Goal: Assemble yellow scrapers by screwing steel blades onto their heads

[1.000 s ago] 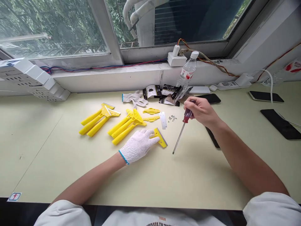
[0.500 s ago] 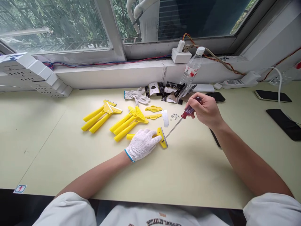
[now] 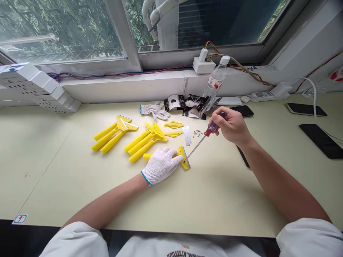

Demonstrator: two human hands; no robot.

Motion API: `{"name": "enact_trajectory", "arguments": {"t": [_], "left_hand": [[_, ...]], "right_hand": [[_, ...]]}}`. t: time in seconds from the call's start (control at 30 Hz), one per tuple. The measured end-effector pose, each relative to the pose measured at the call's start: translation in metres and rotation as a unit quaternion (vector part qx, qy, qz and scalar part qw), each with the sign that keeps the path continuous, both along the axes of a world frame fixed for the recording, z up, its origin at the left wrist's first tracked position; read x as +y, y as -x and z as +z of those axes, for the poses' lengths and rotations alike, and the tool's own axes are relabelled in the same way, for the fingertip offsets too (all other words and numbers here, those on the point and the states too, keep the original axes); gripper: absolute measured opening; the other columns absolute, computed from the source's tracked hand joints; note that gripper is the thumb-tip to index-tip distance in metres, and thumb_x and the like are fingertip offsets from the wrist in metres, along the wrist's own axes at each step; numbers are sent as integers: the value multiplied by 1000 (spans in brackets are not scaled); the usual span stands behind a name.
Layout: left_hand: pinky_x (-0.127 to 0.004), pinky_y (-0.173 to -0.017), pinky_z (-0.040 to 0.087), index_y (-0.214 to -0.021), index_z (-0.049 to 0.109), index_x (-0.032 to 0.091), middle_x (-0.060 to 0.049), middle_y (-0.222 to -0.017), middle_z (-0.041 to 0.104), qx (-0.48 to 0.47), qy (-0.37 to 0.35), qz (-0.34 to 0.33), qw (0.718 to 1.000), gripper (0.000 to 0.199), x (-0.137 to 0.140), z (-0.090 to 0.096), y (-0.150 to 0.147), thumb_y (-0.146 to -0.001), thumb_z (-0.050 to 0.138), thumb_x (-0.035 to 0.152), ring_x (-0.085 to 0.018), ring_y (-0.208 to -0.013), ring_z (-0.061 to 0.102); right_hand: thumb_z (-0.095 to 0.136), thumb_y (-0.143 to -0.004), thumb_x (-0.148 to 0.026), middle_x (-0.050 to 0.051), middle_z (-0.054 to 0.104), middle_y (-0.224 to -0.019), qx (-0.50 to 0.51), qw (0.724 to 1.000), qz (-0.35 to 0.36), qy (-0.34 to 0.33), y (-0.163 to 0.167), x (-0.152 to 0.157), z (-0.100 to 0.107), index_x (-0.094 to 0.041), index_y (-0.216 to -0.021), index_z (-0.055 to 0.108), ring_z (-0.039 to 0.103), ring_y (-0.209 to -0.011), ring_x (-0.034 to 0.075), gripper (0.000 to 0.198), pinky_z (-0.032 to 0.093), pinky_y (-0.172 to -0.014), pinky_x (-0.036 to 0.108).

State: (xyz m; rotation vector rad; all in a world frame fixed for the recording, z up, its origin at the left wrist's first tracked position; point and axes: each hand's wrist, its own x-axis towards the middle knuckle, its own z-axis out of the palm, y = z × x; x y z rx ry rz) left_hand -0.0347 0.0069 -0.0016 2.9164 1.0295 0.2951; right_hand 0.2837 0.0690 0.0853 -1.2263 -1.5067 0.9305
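Note:
Under my left hand (image 3: 162,164), which wears a white knit glove with a blue cuff edge, a yellow scraper (image 3: 185,163) lies on the table, held by its neck. Bare fingers of my right hand (image 3: 230,125) wrap round the purple and red handle of a screwdriver (image 3: 207,132). Its shaft slants down to the left, and the tip meets the scraper's head. Just beyond are small screws (image 3: 197,132), flat metal blades (image 3: 187,135) and two yellow clamp plates (image 3: 173,134). To the left lie yellow scraper bodies (image 3: 146,141) and scrapers with blades (image 3: 114,135).
A second white glove (image 3: 154,111) and black packaging cards (image 3: 174,102) lie at the back, beside a plastic bottle (image 3: 215,80). Phones (image 3: 323,141) and a charging cable are on the right. White boxes (image 3: 40,89) stand at the back left, below the window.
The whole view has shifted slightly. The screwdriver's tip stays on the scraper's head, and both hands keep their hold with almost no visible movement.

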Motion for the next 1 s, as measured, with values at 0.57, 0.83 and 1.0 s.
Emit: {"name": "enact_trajectory", "arguments": {"t": [0.57, 0.83, 1.0], "left_hand": [[-41, -84, 49, -132, 71, 30, -9, -119, 72, -6, -1, 2, 1000, 34, 1, -1, 0, -112, 45, 20, -25, -98, 61], [-41, -79, 49, -128, 71, 28, -6, -116, 72, 0, -66, -3, 998, 30, 0, -5, 1, -110, 51, 16, -24, -93, 61], [-40, -77, 49, -129, 70, 30, -5, -116, 73, 14, -88, -10, 996, 29, 1, -6, 2, -111, 52, 18, -23, -92, 61]], "right_hand": [[71, -98, -60, 3, 65, -58, -308, 936, 56, -163, 30, -61, 78, -26, -60, 65, 47, -50, 15, 51, 27, -52, 34], [55, -112, -52, -1, 57, -58, -368, 874, 200, -245, 46, -48, 91, -22, -64, 53, 41, -51, 12, 56, 22, -56, 35], [56, -115, -42, -2, 61, -68, -330, 862, 257, -286, 39, -41, 87, -23, -74, 50, 45, -55, 11, 45, 28, -57, 32]]}}
